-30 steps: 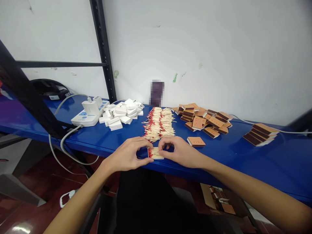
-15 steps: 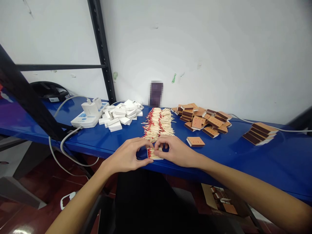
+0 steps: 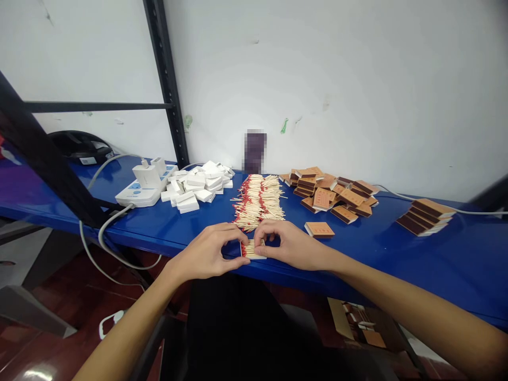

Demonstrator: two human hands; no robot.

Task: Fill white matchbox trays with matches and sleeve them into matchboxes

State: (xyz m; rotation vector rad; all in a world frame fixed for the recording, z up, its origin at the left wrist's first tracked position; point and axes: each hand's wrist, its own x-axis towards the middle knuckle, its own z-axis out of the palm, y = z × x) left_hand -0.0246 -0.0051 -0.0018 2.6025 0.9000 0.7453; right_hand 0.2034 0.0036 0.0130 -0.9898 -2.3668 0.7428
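At the shelf's front edge, a small white matchbox tray point(image 3: 260, 257) holds a layer of red-tipped matches point(image 3: 250, 248). My left hand point(image 3: 212, 251) grips the tray at its left end, thumb at the near side and fingers at the far side. Over the tray's right part, my right hand point(image 3: 283, 246) has thumb and forefinger pinched on the matches; the fingertips hide part of them. Just behind both hands lies a large heap of loose matches point(image 3: 260, 201). One orange-brown matchbox sleeve point(image 3: 319, 229) lies to the right of my right hand.
White trays point(image 3: 198, 185) are piled at the left, beside a power strip point(image 3: 138, 197) with cables. Orange-brown sleeves point(image 3: 333, 196) form a heap at the right, with a neat stack of matchboxes point(image 3: 426, 217) farther right. A black shelf post point(image 3: 166, 79) and an open carton point(image 3: 337, 320) below also show.
My right hand has shifted slightly to the right along the tray, and its pinched fingertips now sit nearer the tray's right end. My left hand keeps its hold.
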